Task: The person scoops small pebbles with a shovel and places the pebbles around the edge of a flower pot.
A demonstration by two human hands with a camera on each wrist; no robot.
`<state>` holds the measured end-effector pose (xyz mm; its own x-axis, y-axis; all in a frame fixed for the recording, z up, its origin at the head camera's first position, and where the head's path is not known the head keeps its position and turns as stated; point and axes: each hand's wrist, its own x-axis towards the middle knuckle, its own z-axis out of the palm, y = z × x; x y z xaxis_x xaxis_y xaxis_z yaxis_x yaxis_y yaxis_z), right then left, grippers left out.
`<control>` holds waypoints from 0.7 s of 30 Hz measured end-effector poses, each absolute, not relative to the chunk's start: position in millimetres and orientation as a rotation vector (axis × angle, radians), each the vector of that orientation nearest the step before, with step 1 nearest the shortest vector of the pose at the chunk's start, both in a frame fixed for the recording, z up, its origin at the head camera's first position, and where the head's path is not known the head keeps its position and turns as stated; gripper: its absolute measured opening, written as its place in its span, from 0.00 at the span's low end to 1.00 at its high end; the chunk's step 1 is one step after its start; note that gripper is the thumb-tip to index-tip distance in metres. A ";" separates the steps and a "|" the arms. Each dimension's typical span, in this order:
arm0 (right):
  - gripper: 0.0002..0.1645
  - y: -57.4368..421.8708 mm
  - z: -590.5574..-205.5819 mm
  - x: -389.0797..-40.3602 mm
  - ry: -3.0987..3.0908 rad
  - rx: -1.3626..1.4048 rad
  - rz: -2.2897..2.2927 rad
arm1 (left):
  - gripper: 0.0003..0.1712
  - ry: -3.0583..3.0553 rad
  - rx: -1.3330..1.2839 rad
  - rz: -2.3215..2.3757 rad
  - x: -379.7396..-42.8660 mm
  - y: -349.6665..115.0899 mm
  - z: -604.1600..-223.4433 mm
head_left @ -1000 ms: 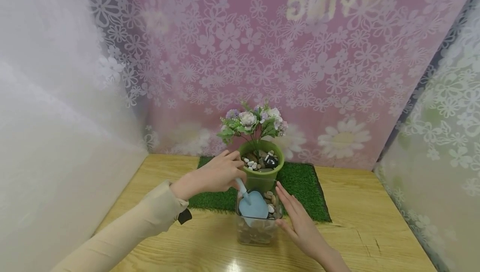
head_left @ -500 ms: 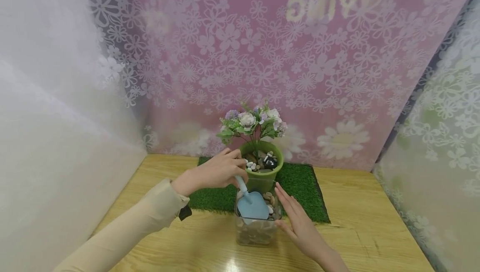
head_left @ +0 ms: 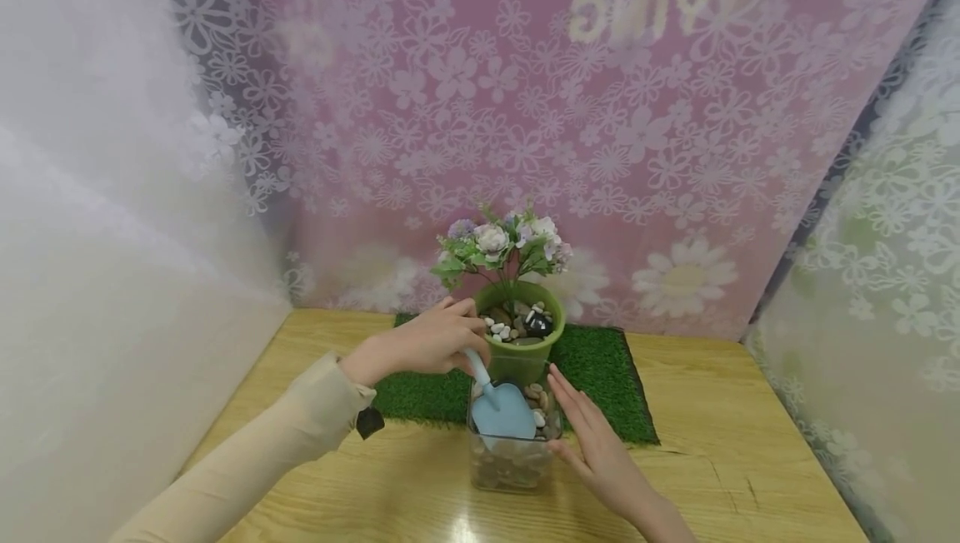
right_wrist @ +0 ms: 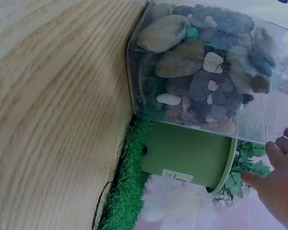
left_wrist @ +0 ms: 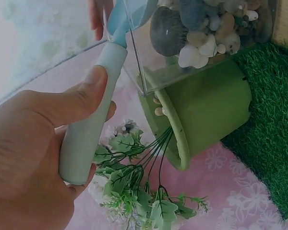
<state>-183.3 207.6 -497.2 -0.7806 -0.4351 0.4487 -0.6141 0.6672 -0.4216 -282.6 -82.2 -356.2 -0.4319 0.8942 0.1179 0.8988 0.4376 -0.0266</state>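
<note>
My left hand (head_left: 431, 339) grips the pale handle of a light blue toy shovel (head_left: 504, 411), thumb along the handle in the left wrist view. The shovel's blade sits inside a clear square container (head_left: 510, 476), over pebbles (right_wrist: 201, 72) of mixed sizes and colours. My right hand (head_left: 600, 451) has its fingers extended along the container's right side, fingertips at the rim. Just behind the container stands a green flower pot (head_left: 557, 331) with white and purple flowers (head_left: 502, 239) and stones in it.
Under the pot lies a dark green artificial grass mat (head_left: 607, 385) on the wood-grain table (head_left: 720, 410). A pink floral curtain (head_left: 480, 110) hangs behind, with pale sheets (head_left: 97, 235) at both sides. A black tag (head_left: 370, 422) hangs by the left cuff.
The shovel, still in my left hand, has shifted very slightly left and its blade tilts a little. My right hand stays beside the container. The whole view drifts slightly left.
</note>
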 end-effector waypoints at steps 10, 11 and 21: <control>0.53 205.7 -497.0 -183.4 -2.544 0.850 0.833 | 0.10 -2.633 -1.568 -0.079 -286.4 -84.8 -370.9; 0.53 205.6 -496.9 -183.4 -2.544 0.852 0.832 | 0.10 -2.645 -1.557 -0.079 -286.4 -86.5 -372.5; 0.52 206.9 -498.0 -183.5 -2.554 0.838 0.833 | 0.14 -2.707 -1.502 -0.134 -272.8 -87.5 -375.8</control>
